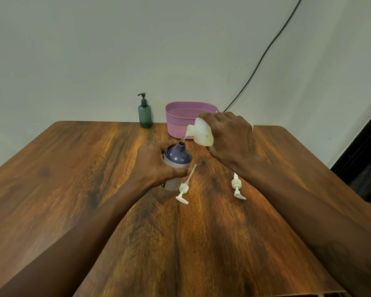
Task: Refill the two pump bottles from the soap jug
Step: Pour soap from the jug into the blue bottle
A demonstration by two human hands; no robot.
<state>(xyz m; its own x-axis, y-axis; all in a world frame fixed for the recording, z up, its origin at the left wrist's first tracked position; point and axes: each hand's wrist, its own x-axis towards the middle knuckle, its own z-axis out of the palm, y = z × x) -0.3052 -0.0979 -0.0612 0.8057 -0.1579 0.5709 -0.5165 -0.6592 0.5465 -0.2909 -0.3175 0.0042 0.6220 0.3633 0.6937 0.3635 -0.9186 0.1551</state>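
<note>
My left hand [156, 163] grips a purple bottle [177, 159] that stands upright on the wooden table [73, 179], its neck uncapped. My right hand [231, 136] holds a translucent white soap jug [201, 131] tilted down to the left, its spout just above the bottle's mouth. A thin stream runs from spout to neck. Two white pump heads lie on the table: one [183, 189] right beside the purple bottle, the other [237, 187] under my right wrist. A dark green pump bottle [145, 113] with its pump on stands at the table's far edge.
A pink woven basket [176, 123] sits at the far edge, just behind the jug and right of the green bottle. A black cable [266, 50] runs down the wall behind it. The table's right edge drops off near a dark area.
</note>
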